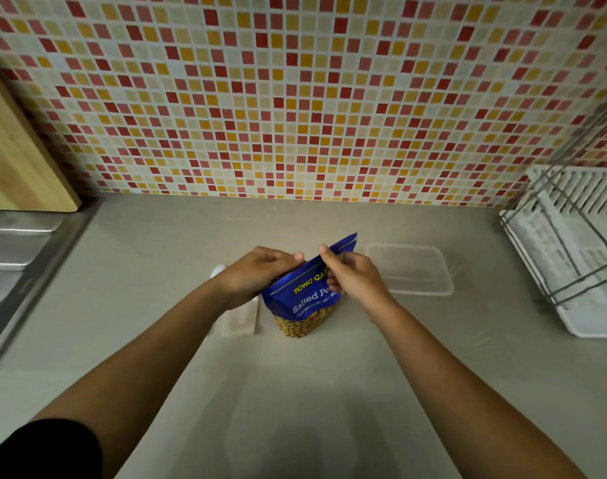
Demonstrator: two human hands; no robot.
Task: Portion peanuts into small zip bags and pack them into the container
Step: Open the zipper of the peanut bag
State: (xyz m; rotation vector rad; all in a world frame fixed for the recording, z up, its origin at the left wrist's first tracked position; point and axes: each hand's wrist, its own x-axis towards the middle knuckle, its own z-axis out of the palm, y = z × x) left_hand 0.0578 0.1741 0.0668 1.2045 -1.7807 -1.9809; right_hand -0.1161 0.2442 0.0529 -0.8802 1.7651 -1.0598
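Note:
A blue bag of salted peanuts (pixel 303 299) stands upright on the grey counter, its clear lower window showing the nuts. My left hand (pixel 257 274) grips the bag's top left edge. My right hand (pixel 352 276) pinches the top edge further right, where a blue flap sticks up. A clear rectangular plastic container (pixel 410 269) lies on the counter to the right of the bag. Small clear zip bags (pixel 241 319) lie flat just left of the peanut bag, partly under my left wrist.
A white dish rack with metal wires (pixel 571 250) fills the right side. A steel sink edge (pixel 22 257) runs along the left, with a wooden board (pixel 15 150) leaning against the tiled wall (pixel 295 98). A small white object (pixel 218 270) peeks out behind my left hand.

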